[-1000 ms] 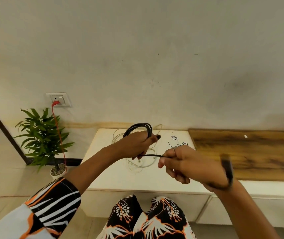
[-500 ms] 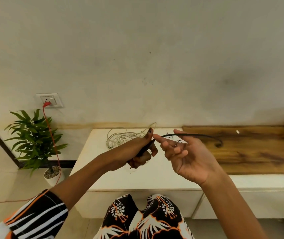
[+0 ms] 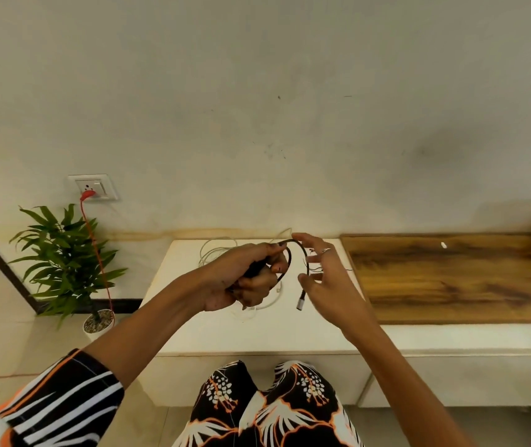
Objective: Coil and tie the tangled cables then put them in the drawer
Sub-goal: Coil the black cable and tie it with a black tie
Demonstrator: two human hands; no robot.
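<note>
Against a plain pale wall, a low white cabinet point(image 3: 257, 337) with a wooden top point(image 3: 451, 279) on its right carries a loose tangle of white cables point(image 3: 222, 253) at its far left. Above it a coiled black cable point(image 3: 285, 262) is gripped in the left hand point(image 3: 245, 279), while its free end is guided by the right hand point(image 3: 325, 279), whose fingers are spread and only lightly curled around the strand. Coiling is judged to be the step in hand; next, the metal-tipped end point(image 3: 300, 300) must be wound in and tied.
</note>
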